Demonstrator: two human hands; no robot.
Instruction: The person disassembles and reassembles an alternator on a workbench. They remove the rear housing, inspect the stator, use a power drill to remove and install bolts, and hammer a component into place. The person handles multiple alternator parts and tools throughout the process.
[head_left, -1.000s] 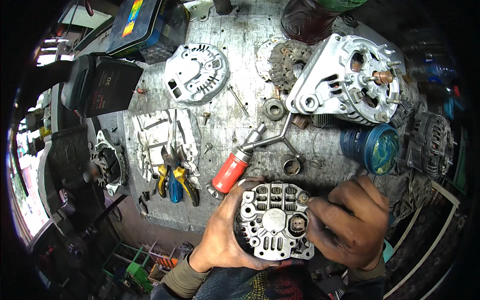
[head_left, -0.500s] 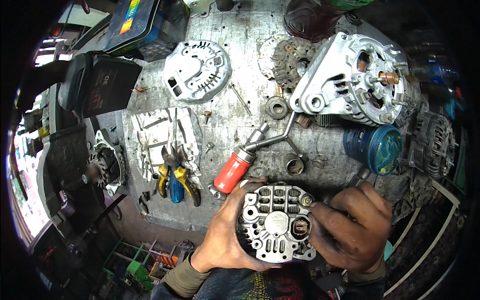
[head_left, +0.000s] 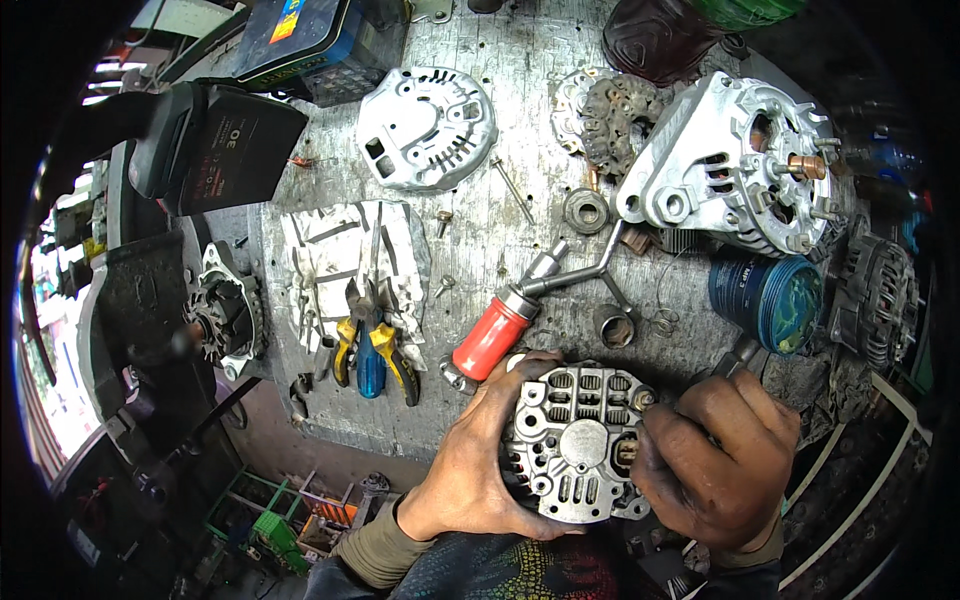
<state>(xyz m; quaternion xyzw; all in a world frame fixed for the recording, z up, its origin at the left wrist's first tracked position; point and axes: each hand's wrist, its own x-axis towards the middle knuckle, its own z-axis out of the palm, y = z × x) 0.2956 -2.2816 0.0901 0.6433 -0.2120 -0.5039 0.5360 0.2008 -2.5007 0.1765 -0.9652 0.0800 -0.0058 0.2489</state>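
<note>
An alternator (head_left: 583, 445) with a slotted grey end cover faces up near the front edge of the bench. My left hand (head_left: 470, 465) is wrapped round its left side, fingers over the far edge and thumb along the near edge. At its upper right corner a small nut (head_left: 642, 399) sits on a stud. My right hand (head_left: 715, 460) is closed, with its fingertips pinched against that nut and partly covering it. Beyond my hands lie a red-handled air ratchet (head_left: 492, 340) and a Y-shaped socket wrench (head_left: 590, 272).
Pliers with yellow-black grips (head_left: 400, 372) and a blue-handled tool (head_left: 371, 370) lie on a cloth (head_left: 305, 235). A silver end housing (head_left: 425, 130), a larger alternator (head_left: 730, 170), a bearing (head_left: 587, 211) and a blue grease tub (head_left: 765, 300) stand farther off. A black container (head_left: 225, 150) is left.
The whole view has shifted, so bench and hands appear farther right. My right fingertips now cover more of the nut's side. My left hand keeps its hold on the alternator.
</note>
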